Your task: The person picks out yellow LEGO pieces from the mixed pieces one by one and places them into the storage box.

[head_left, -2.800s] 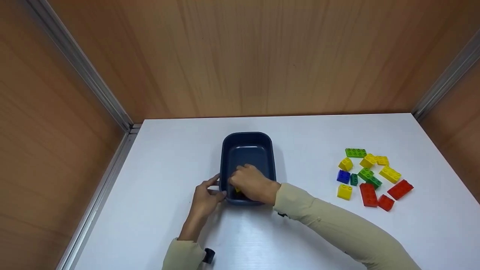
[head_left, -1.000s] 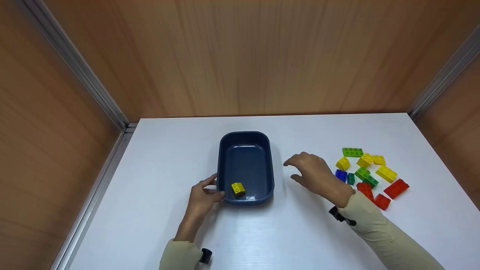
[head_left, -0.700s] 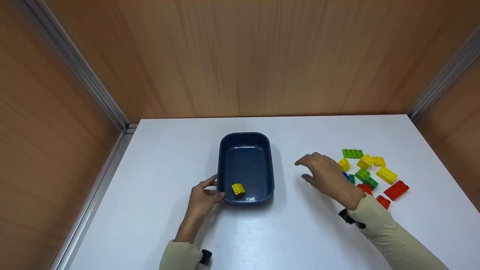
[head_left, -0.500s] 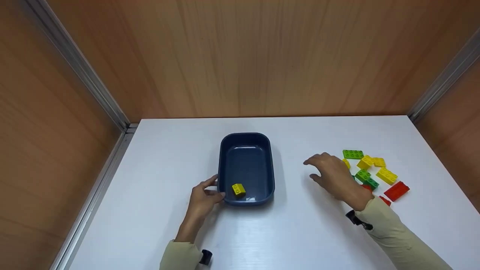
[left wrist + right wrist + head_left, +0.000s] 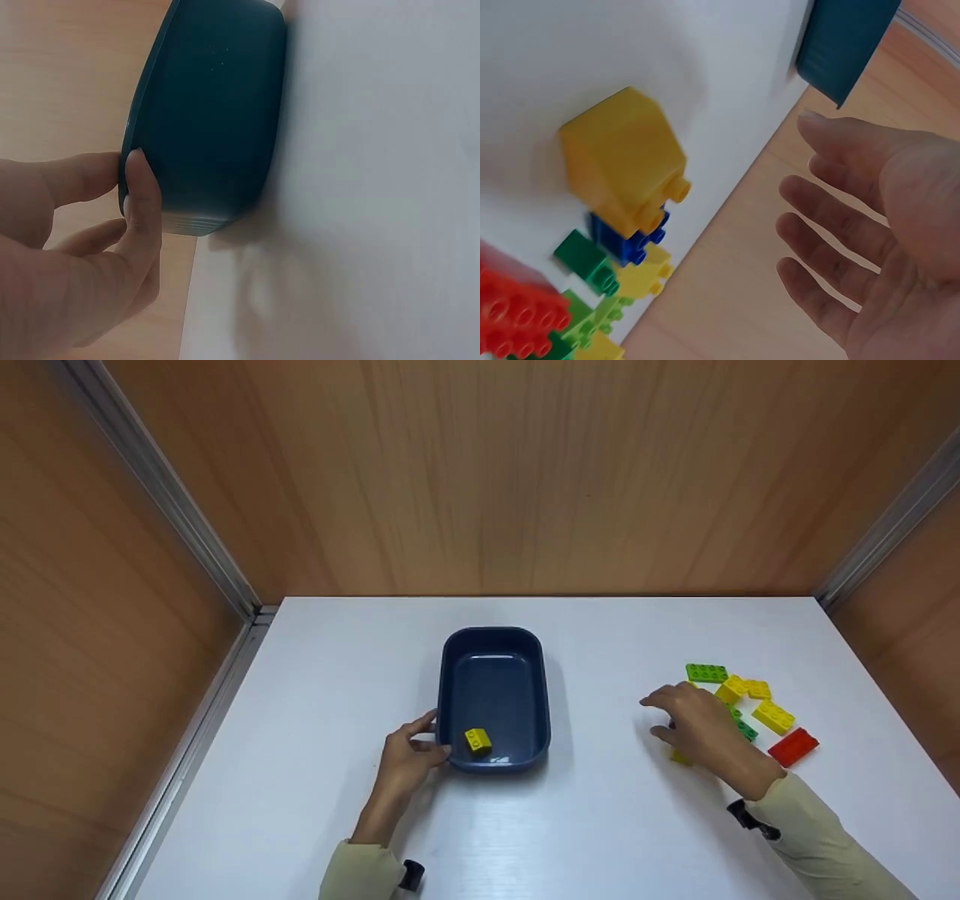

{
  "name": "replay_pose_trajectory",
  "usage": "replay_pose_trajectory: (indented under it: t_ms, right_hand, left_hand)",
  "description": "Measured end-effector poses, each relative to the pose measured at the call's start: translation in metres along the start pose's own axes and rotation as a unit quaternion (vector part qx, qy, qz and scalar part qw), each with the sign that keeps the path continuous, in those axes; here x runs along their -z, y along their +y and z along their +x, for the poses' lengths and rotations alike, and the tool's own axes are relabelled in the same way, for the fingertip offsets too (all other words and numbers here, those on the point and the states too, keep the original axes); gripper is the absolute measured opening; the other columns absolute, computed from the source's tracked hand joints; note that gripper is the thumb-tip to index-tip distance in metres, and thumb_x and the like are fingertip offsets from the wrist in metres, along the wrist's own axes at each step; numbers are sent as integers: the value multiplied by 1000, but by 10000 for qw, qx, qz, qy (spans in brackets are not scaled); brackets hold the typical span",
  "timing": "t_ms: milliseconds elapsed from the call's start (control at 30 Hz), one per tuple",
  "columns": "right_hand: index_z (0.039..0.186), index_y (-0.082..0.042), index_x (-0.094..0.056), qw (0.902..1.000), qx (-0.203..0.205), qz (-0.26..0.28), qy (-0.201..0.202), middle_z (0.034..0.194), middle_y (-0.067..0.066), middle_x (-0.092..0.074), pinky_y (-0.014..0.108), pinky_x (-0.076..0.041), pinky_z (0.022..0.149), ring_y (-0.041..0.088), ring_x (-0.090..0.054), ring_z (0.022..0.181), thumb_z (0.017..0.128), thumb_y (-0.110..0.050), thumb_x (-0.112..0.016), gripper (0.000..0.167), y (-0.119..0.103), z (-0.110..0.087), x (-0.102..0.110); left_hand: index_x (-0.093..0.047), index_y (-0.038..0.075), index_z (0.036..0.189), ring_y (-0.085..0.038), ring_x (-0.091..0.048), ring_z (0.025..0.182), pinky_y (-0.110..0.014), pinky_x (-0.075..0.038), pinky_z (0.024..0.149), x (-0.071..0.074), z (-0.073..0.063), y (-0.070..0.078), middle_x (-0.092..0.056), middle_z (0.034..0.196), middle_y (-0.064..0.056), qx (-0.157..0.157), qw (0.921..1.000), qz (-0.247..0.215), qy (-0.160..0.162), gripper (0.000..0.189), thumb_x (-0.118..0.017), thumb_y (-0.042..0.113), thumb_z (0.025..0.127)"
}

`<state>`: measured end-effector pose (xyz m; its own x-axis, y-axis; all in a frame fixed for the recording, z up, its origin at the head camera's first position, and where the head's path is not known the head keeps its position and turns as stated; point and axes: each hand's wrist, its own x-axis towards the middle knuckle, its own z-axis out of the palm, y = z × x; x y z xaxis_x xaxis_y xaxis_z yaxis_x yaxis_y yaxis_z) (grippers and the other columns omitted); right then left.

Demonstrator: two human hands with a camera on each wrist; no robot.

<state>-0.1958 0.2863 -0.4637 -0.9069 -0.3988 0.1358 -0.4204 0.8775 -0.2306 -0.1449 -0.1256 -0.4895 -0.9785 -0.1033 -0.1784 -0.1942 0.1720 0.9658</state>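
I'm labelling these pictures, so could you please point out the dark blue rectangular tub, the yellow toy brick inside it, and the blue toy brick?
Dark blue rectangular tub (image 5: 495,686): head view, bare inner floor.
Yellow toy brick (image 5: 478,741) inside it: head view, visible middle.
Blue toy brick (image 5: 615,241): right wrist view, visible side.

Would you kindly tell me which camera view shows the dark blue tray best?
The head view, since it shows the dark blue tray from above, interior and most of the rim. The left wrist view shows its outside, gripped by the left hand; the right wrist view, only part.
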Motion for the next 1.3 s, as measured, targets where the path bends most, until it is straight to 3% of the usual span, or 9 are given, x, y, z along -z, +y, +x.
replay_pose_trajectory:
  t_ms: [267, 533, 800, 1300]
  right_hand:
    - [118, -2, -78, 9995, 240, -136, -175, 116, 14, -77, 53, -61, 92, 37, -69, 107, 75, -3, -94, 46, 13, -14, 2]
    - [112, -4, -81, 9951, 864, -399, -268, 111, 10, -78, 52, -62, 90, 34, -68, 105, 70, 1, -97, 45, 27, -25, 3]
    - [111, -6, -82, 9941, 857, -409, -527, 112, 10, -78, 53, -61, 91, 36, -68, 106, 74, 9, -91, 41, 34, -31, 3]
    - [112, -5, -81, 9915, 1021, -624, -519, 111, 10, -78, 51, -61, 91, 35, -69, 106, 73, 13, -89, 44, 40, -35, 1]
  left_hand:
    - [-53, -4, 151, -24, -67, 99, -31, -63, 80, -1, 1, 0, -55, 134, -26, 15, 10000, -14, 19, 66, -72, -10, 89]
    - [-53, -6, 151, -23, -66, 98, -28, -62, 77, -2, 1, 0, -55, 134, -26, 60, 9999, -66, 64, 66, -73, -11, 88]
    - [-55, -4, 150, -23, -65, 96, -27, -61, 73, 0, 0, 0, -57, 132, -25, -14, 10000, 32, 71, 65, -73, -11, 88]
    - [-56, -3, 150, -23, -66, 98, -27, -62, 77, -1, 2, -2, -57, 132, -24, 67, 9999, 60, 105, 64, -73, -10, 89]
